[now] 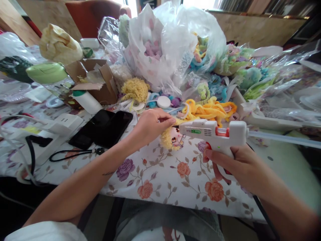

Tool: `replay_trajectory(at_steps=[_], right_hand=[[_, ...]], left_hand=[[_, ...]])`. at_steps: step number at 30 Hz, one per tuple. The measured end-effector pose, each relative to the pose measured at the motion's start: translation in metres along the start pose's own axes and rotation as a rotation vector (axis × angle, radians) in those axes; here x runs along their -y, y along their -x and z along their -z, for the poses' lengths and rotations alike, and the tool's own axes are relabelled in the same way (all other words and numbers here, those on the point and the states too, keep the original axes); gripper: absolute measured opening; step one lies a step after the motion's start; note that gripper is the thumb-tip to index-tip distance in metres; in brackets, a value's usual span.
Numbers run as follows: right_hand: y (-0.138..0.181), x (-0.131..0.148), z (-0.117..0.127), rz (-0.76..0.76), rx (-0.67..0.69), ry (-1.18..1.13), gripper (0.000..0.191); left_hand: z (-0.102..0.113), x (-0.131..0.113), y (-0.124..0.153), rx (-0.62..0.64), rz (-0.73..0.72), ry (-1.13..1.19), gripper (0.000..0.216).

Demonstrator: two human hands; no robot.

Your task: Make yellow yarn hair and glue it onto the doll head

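A small doll head (173,137) with yellow fluffy hair and a printed face lies tilted on the flowered tablecloth. My left hand (155,122) is closed at its upper edge, thumb and fingers pinched together; the exact spot they grip is hidden. In my right hand (225,160) is a white hot glue gun (213,132), with a finger by its red trigger and a green light lit. Its nozzle points left, close to the doll's hair and my left fingertips. A long clear glue stick (283,138) sticks out of the gun's back.
Yellow plush strips (205,108) lie just behind the doll. Two dark phones (100,129) and a white power strip (47,140) with cables are at left. Further back stand a spool of white thread (86,102), a cardboard box (105,78) and plastic bags (173,43) of plush pieces.
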State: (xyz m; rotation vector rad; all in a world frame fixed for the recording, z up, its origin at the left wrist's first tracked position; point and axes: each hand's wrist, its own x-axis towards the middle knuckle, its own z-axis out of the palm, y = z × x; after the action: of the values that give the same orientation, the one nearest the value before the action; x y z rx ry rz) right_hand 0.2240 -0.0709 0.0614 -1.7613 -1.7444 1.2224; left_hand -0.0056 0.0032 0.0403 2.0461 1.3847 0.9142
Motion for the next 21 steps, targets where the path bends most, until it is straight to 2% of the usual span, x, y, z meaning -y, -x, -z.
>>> replay_trajectory(at_steps=[5, 10, 16, 21], right_hand=[[0.001, -0.0015, 0.0001, 0.009, -0.003, 0.013, 0.039], [0.0011, -0.0025, 0.0003, -0.022, 0.023, 0.012, 0.052], [-0.0012, -0.0055, 0.0027, 0.006, -0.009, -0.008, 0.039], [-0.0008, -0.0059, 0.0049, 0.024, -0.017, -0.003, 0.036]], left_hand=[[-0.0011, 0.0004, 0.0004, 0.008, -0.008, 0.014, 0.022], [-0.0011, 0.0004, 0.0009, 0.006, 0.001, 0.012, 0.023], [0.0002, -0.0013, 0.0003, 0.016, 0.003, 0.013, 0.022], [0.0001, -0.0002, 0.0004, 0.011, 0.004, 0.021, 0.022]])
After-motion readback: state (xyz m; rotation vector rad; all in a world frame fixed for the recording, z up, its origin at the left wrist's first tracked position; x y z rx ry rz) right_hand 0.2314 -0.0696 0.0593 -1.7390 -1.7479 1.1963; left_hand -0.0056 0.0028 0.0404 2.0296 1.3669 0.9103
